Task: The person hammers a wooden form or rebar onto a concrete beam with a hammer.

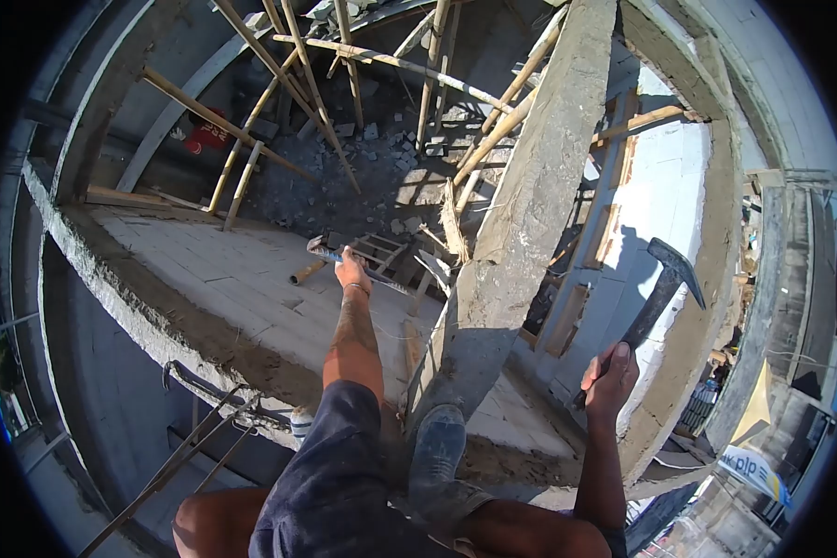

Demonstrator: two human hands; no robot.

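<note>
My right hand (pixel 612 376) is wrapped around the dark handle of a brick hammer (pixel 656 302). Its head, blunt at one end and drawn to a curved point at the other, is raised over the pale block wall at the right. My left hand (pixel 352 270) reaches forward, closed on a slimmer hammer (pixel 324 249) whose metal head points left and whose shaft runs down to the right. Below that hand is a block wall (pixel 205 265). A dusty boot (pixel 440 446) of mine rests on the rough concrete beam (pixel 539 177) between the two hands.
Bamboo poles (pixel 400 63) stand and cross over a deep drop with rubble (pixel 372 139) at its bottom. A ladder (pixel 377 249) leans below. Steel bars (pixel 181 456) stick out at lower left. A person in a red shirt (pixel 206 130) is far below left.
</note>
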